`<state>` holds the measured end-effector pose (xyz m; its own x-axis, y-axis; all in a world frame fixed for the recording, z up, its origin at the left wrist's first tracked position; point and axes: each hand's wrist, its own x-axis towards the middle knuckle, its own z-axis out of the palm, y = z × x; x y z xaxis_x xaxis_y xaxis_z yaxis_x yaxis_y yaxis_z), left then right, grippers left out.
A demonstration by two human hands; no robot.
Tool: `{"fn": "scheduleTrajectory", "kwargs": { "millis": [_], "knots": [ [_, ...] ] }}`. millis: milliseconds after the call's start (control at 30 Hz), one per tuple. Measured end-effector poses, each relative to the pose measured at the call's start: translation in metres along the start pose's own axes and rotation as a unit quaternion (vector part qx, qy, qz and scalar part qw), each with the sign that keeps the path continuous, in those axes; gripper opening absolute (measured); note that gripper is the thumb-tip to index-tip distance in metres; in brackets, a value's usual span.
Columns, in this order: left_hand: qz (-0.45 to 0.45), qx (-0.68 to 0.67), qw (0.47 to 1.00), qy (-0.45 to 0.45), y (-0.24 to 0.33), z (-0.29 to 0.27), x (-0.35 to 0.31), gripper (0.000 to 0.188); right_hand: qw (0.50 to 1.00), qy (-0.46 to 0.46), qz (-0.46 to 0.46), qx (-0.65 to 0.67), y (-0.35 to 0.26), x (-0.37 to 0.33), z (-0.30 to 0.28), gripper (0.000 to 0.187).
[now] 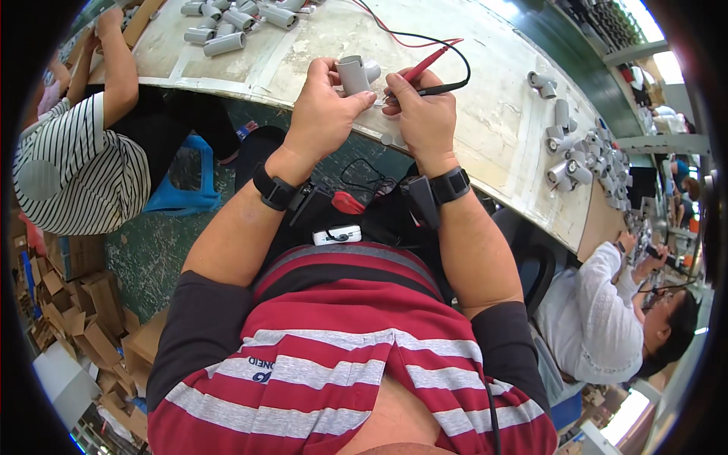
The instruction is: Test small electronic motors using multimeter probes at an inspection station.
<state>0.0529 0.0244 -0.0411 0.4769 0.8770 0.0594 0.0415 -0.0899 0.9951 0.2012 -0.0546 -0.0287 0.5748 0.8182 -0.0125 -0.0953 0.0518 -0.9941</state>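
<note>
Left hand (322, 108) is grasping a grey tubular part (351, 76) at the tabletop (485, 106); right hand (426, 117) is holding a red probe (426, 64) and a black probe (444, 89).

Grey housing (353, 77) seen as moulded plastic, smooth, low sheen; same finish noted on loose housings (225, 43) at left and piled housings (603, 168) at right. Red test probe (426, 63) and black test probe (438, 89) sheathed in smooth plastic; lead (409, 35) coated in flexible, faintly glossy insulation. Tabletop (493, 98) surface scuffed, stained, worn. Stool (182, 201) formed in smooth blue plastic. Floor (133, 262) mottled, scuffed. Boxes (98, 341) made of matt brown cardboard. Striped shirt (318, 337) cut from soft, matt cloth.
</note>
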Motion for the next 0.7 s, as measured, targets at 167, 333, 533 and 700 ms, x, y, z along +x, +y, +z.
{"fn": "scheduleTrajectory", "kwargs": {
  "millis": [167,333,533,700],
  "knots": [
    [0.021,-0.006,1.0,-0.007,-0.002,0.0,0.0,0.059,0.999,0.005,0.001,-0.036,0.002,0.0,0.004,0.015],
    [0.03,-0.01,0.999,-0.008,-0.002,0.003,-0.003,0.059,0.998,0.01,-0.019,-0.063,0.003,-0.003,0.005,0.016],
    [0.046,-0.039,0.998,-0.01,-0.007,0.004,-0.006,0.06,0.994,0.026,-0.043,-0.095,0.003,-0.005,0.008,0.016],
    [0.059,-0.031,0.998,-0.005,-0.01,0.006,-0.007,0.06,0.993,0.029,-0.05,-0.099,0.003,-0.005,0.008,0.016]
  ]
}}
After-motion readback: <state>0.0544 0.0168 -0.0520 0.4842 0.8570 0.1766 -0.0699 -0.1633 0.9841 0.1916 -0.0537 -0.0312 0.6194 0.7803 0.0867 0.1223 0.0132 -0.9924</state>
